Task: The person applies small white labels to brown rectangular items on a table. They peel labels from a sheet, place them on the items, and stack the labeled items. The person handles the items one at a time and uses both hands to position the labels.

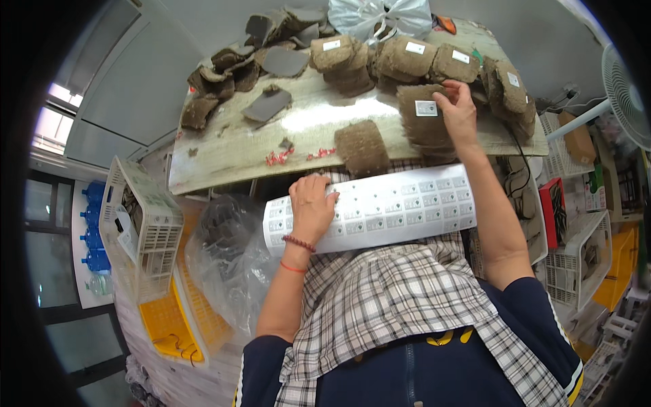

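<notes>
A white sheet of printed stickers (380, 207) lies across my lap, its upper edge near the table. My left hand (312, 207) is over the sheet's left part, with fingers bent at its upper edge and thumb on the front. Above the table's near edge, my right hand (459, 112) pinches the right edge of a brown fibrous pad (417, 122). That pad tops a small stack and bears a white sticker (426, 108). My right thumb is beside the sticker; some fingertips are behind the pad. A single brown pad (361, 147), without a sticker, sits to the left.
Stickered pad stacks (410, 57) line the back of the table (224, 159). Grey-faced pads (285, 61) are heaped at the far left, near red-and-white scraps (279, 157). A white plastic bag (380, 17) stands behind. Crates (146, 217) flank me; a fan (624, 95) is at right.
</notes>
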A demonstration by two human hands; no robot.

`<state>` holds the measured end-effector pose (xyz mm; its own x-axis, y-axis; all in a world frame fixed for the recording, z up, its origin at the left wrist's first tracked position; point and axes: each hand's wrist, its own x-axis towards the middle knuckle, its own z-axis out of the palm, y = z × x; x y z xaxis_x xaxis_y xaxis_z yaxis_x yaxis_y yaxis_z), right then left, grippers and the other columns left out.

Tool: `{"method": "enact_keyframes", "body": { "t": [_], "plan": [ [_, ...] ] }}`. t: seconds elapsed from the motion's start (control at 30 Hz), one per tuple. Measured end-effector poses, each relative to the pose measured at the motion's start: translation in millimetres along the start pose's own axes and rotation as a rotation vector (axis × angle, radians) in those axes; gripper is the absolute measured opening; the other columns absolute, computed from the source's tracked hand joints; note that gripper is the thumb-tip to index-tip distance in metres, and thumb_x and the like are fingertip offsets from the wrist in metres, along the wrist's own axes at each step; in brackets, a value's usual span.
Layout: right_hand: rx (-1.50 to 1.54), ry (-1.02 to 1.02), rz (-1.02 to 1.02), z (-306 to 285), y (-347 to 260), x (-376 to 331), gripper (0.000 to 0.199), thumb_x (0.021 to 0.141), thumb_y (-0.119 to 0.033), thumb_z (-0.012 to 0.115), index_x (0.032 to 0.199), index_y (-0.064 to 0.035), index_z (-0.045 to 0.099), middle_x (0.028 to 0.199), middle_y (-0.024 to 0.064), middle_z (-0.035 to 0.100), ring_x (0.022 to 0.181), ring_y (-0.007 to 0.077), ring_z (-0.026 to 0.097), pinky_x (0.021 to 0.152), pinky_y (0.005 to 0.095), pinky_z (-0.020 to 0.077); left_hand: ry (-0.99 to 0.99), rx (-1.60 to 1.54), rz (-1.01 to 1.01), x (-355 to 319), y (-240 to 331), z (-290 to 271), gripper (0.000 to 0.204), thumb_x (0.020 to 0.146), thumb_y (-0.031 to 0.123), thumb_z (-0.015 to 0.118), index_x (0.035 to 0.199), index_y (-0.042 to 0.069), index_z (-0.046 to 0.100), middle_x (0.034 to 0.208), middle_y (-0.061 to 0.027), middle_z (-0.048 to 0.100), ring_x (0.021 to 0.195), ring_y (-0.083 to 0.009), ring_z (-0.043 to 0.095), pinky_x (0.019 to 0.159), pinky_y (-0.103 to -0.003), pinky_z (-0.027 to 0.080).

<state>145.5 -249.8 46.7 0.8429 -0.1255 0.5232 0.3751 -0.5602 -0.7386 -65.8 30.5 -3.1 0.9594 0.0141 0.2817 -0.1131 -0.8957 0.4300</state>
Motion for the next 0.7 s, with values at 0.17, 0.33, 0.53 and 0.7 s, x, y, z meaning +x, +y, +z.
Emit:
{"method": "enact_keyframes", "body": {
  "t": [0.17,0.33,0.53,0.7],
  "plan": [
    [-0.122,-0.227,-0.398,-1,-32,-68,0.023,0.083,-0.007,0.07,0.106,-0.011,0.07,0.097,0.0081,0.067,0.097,0.0279,0.062,0.086,0.0377,0.0502,-0.068,-0.092,0.008,-1,6,1,0.026,0.078,0.016,0.072,0.099,0.006,0.061,0.102,-0.0085,0.057,0.102,-0.0283,0.051,0.09,-0.041,0.037],
    [0.097,-0.591,-0.299,17,-59,-153,0.012,0.079,-0.011,0.075,0.09,-0.0092,0.073,0.091,0.0044,0.063,0.088,0.0246,0.06,0.08,0.037,0.0481,-0.137,-0.272,-0.116,-1,9,1,0.022,0.079,0.011,0.071,0.094,0.004,0.057,0.096,-0.0098,0.061,0.094,-0.0292,0.054,0.085,-0.039,0.039],
    [0.018,-0.607,-0.442,23,-60,-157,0.017,0.076,-0.011,0.076,0.093,-0.0119,0.074,0.091,0.002,0.063,0.087,0.0228,0.059,0.08,0.0356,0.0471,-0.061,-0.358,-0.116,-1,7,5,0.014,0.082,0.008,0.066,0.093,0.002,0.058,0.089,-0.0121,0.063,0.087,-0.0308,0.057,0.082,-0.04,0.044],
    [0.026,-0.549,-0.429,30,-63,-161,0.013,0.075,-0.011,0.077,0.087,-0.0123,0.073,0.09,0.0011,0.062,0.087,0.0219,0.059,0.08,0.0356,0.0453,-0.073,-0.403,-0.127,2,5,6,0.006,0.087,0.004,0.059,0.093,0.001,0.058,0.089,-0.0131,0.063,0.088,-0.0318,0.058,0.083,-0.04,0.044]
  ]
}}
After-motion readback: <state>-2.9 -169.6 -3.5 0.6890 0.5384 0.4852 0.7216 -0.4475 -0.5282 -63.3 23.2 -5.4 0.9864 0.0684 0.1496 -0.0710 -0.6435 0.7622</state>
